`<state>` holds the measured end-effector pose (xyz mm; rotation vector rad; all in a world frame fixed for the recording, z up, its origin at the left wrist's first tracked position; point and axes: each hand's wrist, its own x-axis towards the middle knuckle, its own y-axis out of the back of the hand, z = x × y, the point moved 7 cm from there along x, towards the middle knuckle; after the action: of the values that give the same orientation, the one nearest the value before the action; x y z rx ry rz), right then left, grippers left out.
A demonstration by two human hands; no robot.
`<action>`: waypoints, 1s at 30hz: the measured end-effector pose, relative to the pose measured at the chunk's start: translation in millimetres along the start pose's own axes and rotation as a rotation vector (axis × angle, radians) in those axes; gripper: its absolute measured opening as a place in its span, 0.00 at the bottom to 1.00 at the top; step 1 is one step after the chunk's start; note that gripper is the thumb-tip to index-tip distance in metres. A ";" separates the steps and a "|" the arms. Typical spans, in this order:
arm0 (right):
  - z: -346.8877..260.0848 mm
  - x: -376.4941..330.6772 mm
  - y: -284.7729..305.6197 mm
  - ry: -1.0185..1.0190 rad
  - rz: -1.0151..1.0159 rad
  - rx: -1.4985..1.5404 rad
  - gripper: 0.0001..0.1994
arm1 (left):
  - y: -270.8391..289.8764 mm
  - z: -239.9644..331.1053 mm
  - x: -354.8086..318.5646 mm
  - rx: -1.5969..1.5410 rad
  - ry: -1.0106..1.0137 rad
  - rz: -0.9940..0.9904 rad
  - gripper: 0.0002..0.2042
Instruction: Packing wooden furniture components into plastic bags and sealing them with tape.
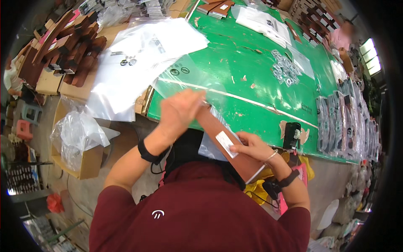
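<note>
A long, flat reddish-brown board (214,129) with a white label (226,143) slants across in front of my body, at the near edge of the green table. My right hand (254,149) is closed on its lower part, the thumb lying by the label. My left hand (180,112), smeared by motion, is at the board's far end; its fingers and anything in them cannot be made out. Clear plastic (208,148) shows behind the board, partly hidden by it. Just beyond my left hand lies a clear bag (180,72) with dark printed marks.
White plastic sheets (121,71) cover the table's left side, near stacked brown boards (75,46). Clear rings (285,69) lie on the green tabletop (226,54). A black device (291,135) stands at the near edge, beside wrapped pieces (346,119). A carton (90,157) holds plastic.
</note>
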<state>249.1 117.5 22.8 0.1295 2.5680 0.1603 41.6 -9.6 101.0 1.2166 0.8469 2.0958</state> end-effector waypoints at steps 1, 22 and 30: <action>3.4 6.1 -3.7 -0.024 0.026 0.107 0.30 | -9.1 15.9 -7.7 -0.160 -0.155 0.107 0.11; -10.6 107.6 -48.6 0.672 0.347 0.379 0.25 | -16.4 82.9 -1.0 -0.071 -0.461 -0.079 0.12; -44.2 102.4 -19.9 0.451 0.670 -0.146 0.30 | 9.2 45.2 -53.9 -0.386 -0.248 -0.467 0.28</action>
<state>138.0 106.8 3.0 0.9962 2.8338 0.6909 103.4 -44.1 96.7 0.9364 0.5180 1.5969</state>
